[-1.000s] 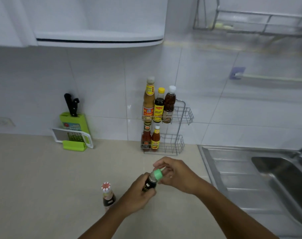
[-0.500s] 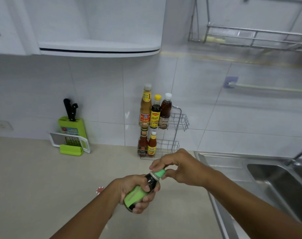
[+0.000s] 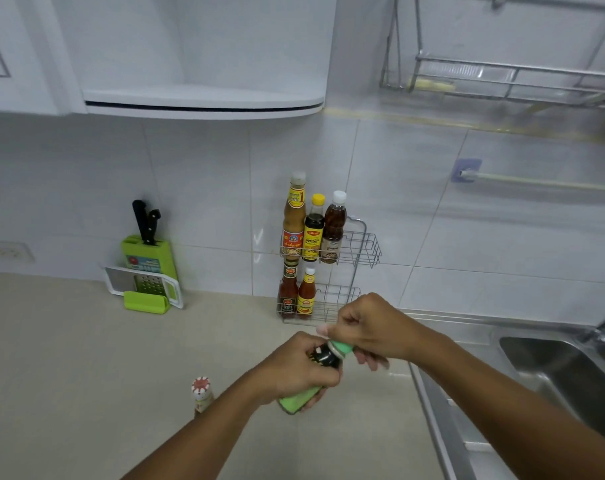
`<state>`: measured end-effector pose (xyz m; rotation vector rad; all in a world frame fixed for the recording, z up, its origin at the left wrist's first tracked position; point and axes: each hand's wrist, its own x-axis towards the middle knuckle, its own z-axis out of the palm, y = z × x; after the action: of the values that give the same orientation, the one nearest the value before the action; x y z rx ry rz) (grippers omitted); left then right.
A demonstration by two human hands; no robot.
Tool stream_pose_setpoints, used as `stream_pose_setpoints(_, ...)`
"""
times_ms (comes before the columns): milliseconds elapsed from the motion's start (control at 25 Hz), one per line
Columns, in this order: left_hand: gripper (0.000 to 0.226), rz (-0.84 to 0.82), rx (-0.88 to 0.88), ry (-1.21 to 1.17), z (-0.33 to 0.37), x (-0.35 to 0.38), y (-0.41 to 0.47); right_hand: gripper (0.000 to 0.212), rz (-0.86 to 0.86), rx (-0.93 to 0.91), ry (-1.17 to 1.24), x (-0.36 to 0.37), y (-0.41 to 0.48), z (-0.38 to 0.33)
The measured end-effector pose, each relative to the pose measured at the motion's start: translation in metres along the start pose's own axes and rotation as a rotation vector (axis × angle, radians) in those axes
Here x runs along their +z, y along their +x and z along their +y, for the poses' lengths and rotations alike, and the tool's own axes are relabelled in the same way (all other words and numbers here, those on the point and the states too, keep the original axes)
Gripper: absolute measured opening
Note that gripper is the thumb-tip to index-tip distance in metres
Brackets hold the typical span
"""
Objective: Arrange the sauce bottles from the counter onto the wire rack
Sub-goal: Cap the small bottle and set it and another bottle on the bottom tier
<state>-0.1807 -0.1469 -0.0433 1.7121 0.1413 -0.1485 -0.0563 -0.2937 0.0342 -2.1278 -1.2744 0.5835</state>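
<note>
A dark sauce bottle with a green label and green cap (image 3: 325, 356) is held tilted above the counter. My left hand (image 3: 294, 370) grips its body, and my right hand (image 3: 370, 329) pinches its cap. The two-tier wire rack (image 3: 361, 251) stands against the tiled wall behind my hands. Three tall bottles (image 3: 313, 230) fill the left of its top tier, and two small red sauce bottles (image 3: 297, 294) stand in the bottom tier. One more bottle with a red-and-white cap (image 3: 201, 393) stands on the counter, left of my left forearm.
A green knife block with black-handled knives (image 3: 148, 249) and a grater (image 3: 145, 284) sit against the wall at left. A steel sink (image 3: 550, 368) with a drainboard lies to the right. A white cabinet shelf (image 3: 204, 102) and a dish rack (image 3: 502, 77) hang overhead.
Both hands lifted the green-capped bottle from counter height and tilted it, the left hand sliding down around its body. The view shifted, so the rack now sits lower in frame.
</note>
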Motion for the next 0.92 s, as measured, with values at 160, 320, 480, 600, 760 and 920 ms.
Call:
stream_pose_setpoints(160, 0.033, 0.487, 0.069, 0.513, -0.002, 0.021, 0.008, 0.065, 0.053, 0.246, -0.288, 0.009, 0.005, 0.0)
stream_pose_setpoints(320, 0.013, 0.228, -0.007, 0.04, 0.009, 0.02, 0.014, 0.092, -0.017, 0.283, -0.011, -0.004, 0.008, 0.0)
stream_pose_setpoints(480, 0.01, -0.077, -0.081, -0.425, 0.016, 0.001, 0.009, 0.04, -0.095, -0.075, 0.523, -0.021, 0.002, 0.015)
stream_pose_setpoints(600, 0.012, -0.11, -0.118, -0.39, 0.015, -0.002, 0.012, 0.035, 0.106, -0.026, 0.2, -0.019, 0.006, 0.014)
stream_pose_setpoints(760, 0.011, -0.281, -0.147, -0.458, 0.013, -0.002, 0.019, 0.047, 0.16, -0.184, -0.031, -0.019, 0.011, 0.019)
stream_pose_setpoints(920, 0.011, -0.416, -0.202, -0.497, 0.015, -0.006, 0.03, 0.043, 0.189, -0.304, -0.27, -0.004, 0.022, 0.035)
